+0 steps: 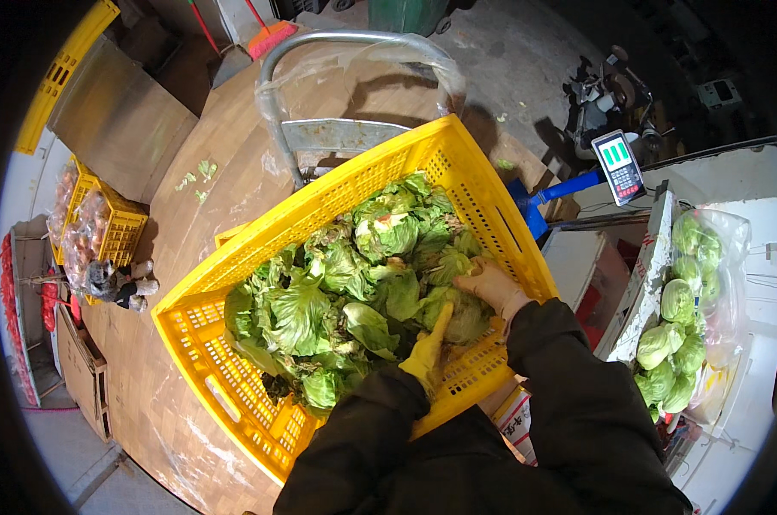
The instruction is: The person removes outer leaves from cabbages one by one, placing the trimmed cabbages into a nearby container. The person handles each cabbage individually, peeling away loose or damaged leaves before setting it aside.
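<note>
A big yellow plastic crate (320, 232) with slotted sides stands in front of me, filled with loose lettuce heads and leaves (302, 313). At its near right corner, a pale green lettuce head (463, 319) is between my hands. My left hand (427, 356), in a yellow glove, presses against its near left side with a finger stretched along it. My right hand (494, 288), in a pale glove, curves over its far right side. The fingers of both hands are partly hidden behind the leaves. Another lettuce head (386, 233) with a brownish spot lies near the crate's far side.
Beyond the crate rises a metal cart handle (272, 77) wrapped in plastic film. To the right are a scale display (618, 167) on a blue post and bagged lettuce heads (682, 335). Smaller yellow crates (124, 225) with bags stand left; leaf scraps (206, 170) litter the wooden floor.
</note>
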